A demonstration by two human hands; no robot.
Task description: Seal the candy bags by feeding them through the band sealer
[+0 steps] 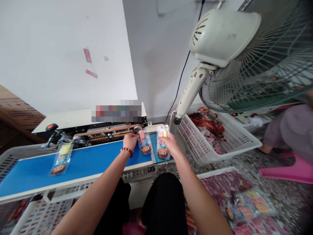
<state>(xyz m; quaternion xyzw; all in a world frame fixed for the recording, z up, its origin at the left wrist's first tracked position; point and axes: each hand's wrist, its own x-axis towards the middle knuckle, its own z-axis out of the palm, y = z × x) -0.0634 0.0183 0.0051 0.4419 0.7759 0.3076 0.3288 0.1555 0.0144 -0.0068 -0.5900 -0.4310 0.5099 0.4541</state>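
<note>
"Blue belting [95, 160] crosses the lower left of the frame. What rests on it?"

"Two clear packs, each with a cartoon head: the left-side pack [60, 159] toward the frame's left edge, and the middle pack [144, 143] near the centre. A third, the right-side pack [161, 148], is at the blue plate [154, 145], just beyond the belting's right end."

"State the condition of the hands."

"Left hand [130, 141]: fingers drawn together, tips at the upper left edge of the middle pack. At this scale, a pinch cannot be told from a light touch. Right hand [171, 143]: partly closed, thumb across the face of the right-side pack, holding it."

"Why that arrangement?"

"Each pack has its head end toward the wearer and its other end toward the machine [110, 132]. Presumably this presents the same end of each pack to the machine. The thumb probably keeps the right-side pack flat and straight."

"Surroundings?"

"White basket [199, 151] with packed items [210, 125], right of centre; fan [223, 37], upper right."
</note>
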